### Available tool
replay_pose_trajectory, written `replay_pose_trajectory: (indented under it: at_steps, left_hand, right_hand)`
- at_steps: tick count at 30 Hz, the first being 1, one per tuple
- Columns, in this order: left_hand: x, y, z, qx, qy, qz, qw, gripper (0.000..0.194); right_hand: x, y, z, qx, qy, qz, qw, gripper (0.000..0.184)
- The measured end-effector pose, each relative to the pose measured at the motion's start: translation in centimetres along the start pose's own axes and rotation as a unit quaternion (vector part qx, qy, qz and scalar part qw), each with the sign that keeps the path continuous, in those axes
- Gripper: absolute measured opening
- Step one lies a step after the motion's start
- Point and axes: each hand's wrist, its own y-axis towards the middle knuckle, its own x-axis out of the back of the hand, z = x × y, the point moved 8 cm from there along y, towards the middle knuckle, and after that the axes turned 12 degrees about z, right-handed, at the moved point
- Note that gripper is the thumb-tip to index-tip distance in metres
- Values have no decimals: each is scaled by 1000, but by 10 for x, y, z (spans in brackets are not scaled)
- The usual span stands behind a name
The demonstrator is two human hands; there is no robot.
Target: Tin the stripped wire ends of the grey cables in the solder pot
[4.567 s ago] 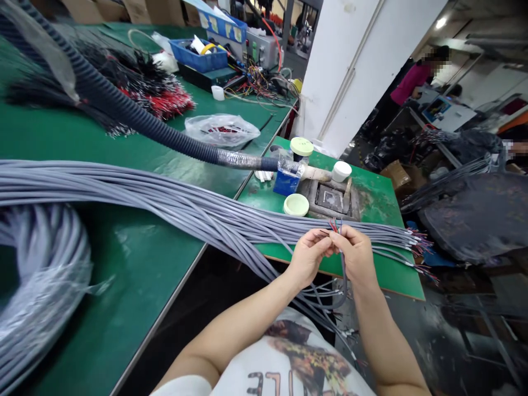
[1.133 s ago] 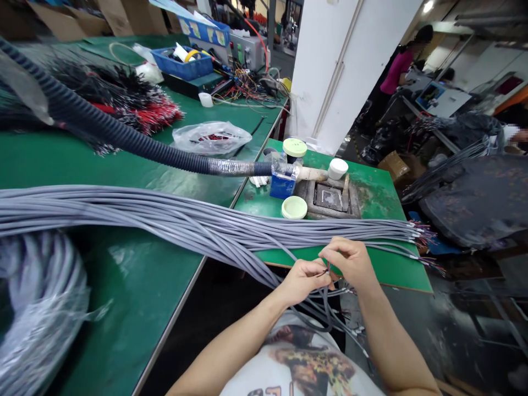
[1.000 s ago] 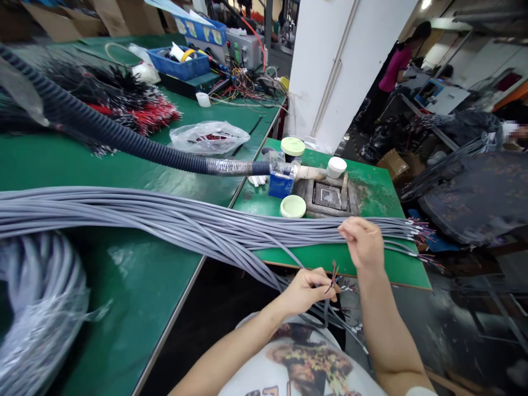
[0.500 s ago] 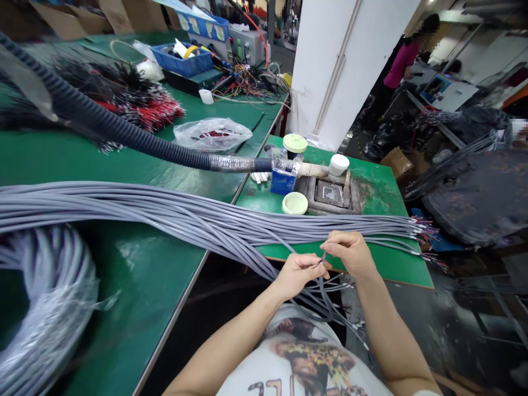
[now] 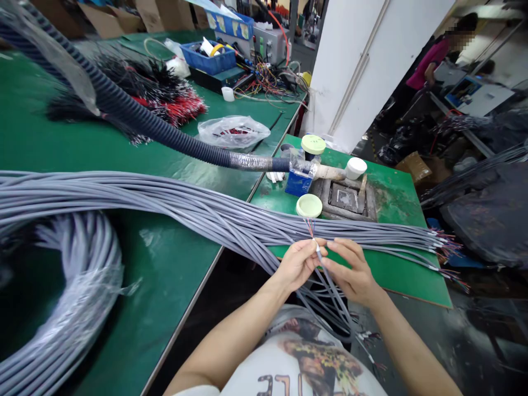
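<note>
My left hand [image 5: 300,264] is closed on a grey cable [image 5: 318,252] near its stripped end, thumb and fingers pinching it. Thin coloured wires [image 5: 311,226] fan upward from that end, past a white band. Beside the cable, my right hand [image 5: 350,270] has its fingers apart; its fingertips are close to the cable, and I cannot tell if they touch it. Behind both hands lies a thick bundle of grey cables [image 5: 198,212], its stripped ends [image 5: 447,242] at the right. More cables hang down in front of my shirt.
A solder pot [image 5: 347,198] sits on the green board [image 5: 416,280], near a pale green lid [image 5: 309,205], a white cup [image 5: 356,168] and a blue box [image 5: 299,182]. A ribbed hose [image 5: 165,132] crosses above the table. A wrapped cable coil [image 5: 88,291] lies left. Another person [image 5: 429,66] is far right.
The cable end has turned upward, its coloured wires now showing spread above my left hand. My right hand has come off the wire tips and its fingers have spread. The view has shifted left.
</note>
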Motion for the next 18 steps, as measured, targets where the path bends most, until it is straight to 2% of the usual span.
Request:
replay_pose_trajectory:
  at_steps: [2, 3, 5, 6, 7, 9, 11, 13, 15, 18]
  left_hand:
    - [-4, 3, -4, -8, 9, 0, 1000, 37]
    - [-6, 3, -8, -14, 33, 3, 999, 38]
    - [-10, -1, -21, -46, 125, 6, 991, 38]
    - [-12, -5, -31, -78, 194, 3, 978, 35]
    - [-14, -11, -44, -123, 273, -3, 954, 31]
    - [-20, -27, -70, -232, 428, -17, 874, 21]
    - [-25, -43, -88, -323, 540, -27, 776, 17]
    - [-21, -52, -96, -367, 601, -44, 708, 18]
    - [-13, -53, -99, -375, 632, -63, 675, 19]
    - [-4, -49, -97, -368, 647, -71, 664, 18]
  right_hand:
    - [-3, 6, 4, 21, -8, 11, 1000, 42]
    - [1, 11, 3, 23, 4, -3, 1000, 38]
    - [17, 23, -4, -2, 44, -72, 996, 31]
    - [28, 29, -12, -28, 64, -118, 991, 28]
    - [39, 35, -20, -60, 79, -161, 982, 26]
    - [55, 47, -39, -118, 95, -211, 966, 24]
    - [60, 61, -56, -153, 101, -208, 961, 22]
    - [58, 74, -73, -168, 102, -187, 962, 22]
    - [52, 84, -87, -179, 94, -168, 965, 22]
    - [40, 95, -100, -190, 82, -143, 968, 25]
